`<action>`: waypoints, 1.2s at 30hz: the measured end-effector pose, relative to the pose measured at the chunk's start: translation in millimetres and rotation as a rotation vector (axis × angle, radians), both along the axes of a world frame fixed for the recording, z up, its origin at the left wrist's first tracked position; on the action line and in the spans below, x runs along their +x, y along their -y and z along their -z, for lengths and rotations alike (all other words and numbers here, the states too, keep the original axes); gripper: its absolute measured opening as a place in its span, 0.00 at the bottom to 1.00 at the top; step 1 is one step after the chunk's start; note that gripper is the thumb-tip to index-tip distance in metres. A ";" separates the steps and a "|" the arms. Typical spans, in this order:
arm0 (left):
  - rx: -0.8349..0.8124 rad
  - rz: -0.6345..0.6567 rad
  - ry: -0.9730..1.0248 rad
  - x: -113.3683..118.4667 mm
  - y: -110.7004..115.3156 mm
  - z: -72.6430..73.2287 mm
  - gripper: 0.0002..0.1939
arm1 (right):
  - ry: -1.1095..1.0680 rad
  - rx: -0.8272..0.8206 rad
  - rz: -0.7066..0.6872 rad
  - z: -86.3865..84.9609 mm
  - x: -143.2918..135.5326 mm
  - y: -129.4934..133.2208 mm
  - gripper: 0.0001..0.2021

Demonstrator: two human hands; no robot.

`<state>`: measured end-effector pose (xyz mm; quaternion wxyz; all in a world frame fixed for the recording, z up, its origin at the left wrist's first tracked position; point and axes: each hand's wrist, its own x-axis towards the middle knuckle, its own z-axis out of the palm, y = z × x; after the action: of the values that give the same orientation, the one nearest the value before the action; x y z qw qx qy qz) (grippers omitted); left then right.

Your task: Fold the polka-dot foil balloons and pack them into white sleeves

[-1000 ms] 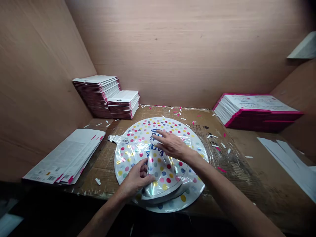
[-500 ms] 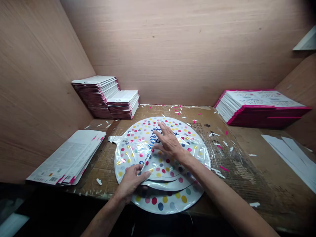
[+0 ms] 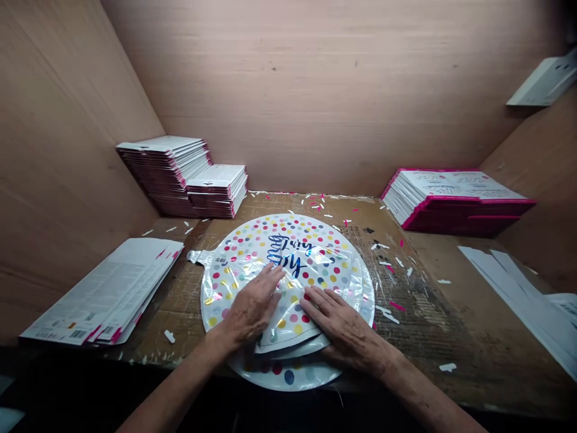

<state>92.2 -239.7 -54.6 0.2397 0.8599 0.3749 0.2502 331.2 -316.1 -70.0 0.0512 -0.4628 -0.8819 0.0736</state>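
Note:
Round white foil balloons [image 3: 288, 231] with coloured dots and blue lettering lie stacked on the cardboard, a silver tail pointing left. The upper one is folded over at its near side. My left hand [image 3: 252, 304] lies on the left part of the fold, fingers stretched out toward the lettering. On the right part of the fold rests my right hand [image 3: 340, 325], fingers spread nearly flat and its thumb hidden.
Stacks of folded white and pink cards [image 3: 216, 180] stand at the back left, and more [image 3: 455, 198] at the back right. Printed cards [image 3: 108, 288] lie at the left, white strips [image 3: 514, 294] at the right. Paper scraps [image 3: 387, 314] dot the cardboard [image 3: 419, 337].
My right hand has moved from the lettering down to the fold's right side. My left hand has let go of the edge and moved up onto the foil. The view has shifted slightly right.

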 end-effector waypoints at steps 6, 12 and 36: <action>0.081 0.118 -0.142 5.4 -17.9 11.8 0.23 | -0.003 0.026 -0.035 -0.7 11.1 -13.9 0.28; 0.111 0.188 -0.273 19.6 -45.6 13.2 0.35 | 0.010 0.088 -0.044 11.1 7.6 -14.2 0.31; -0.231 -0.413 0.250 17.7 -32.1 29.2 0.22 | -0.336 0.144 0.623 18.6 10.6 -88.5 0.16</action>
<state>109.9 -207.6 -83.9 0.3246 0.6944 0.5361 0.3538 341.8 -227.6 -88.6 0.2480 -0.6859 -0.6808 0.0674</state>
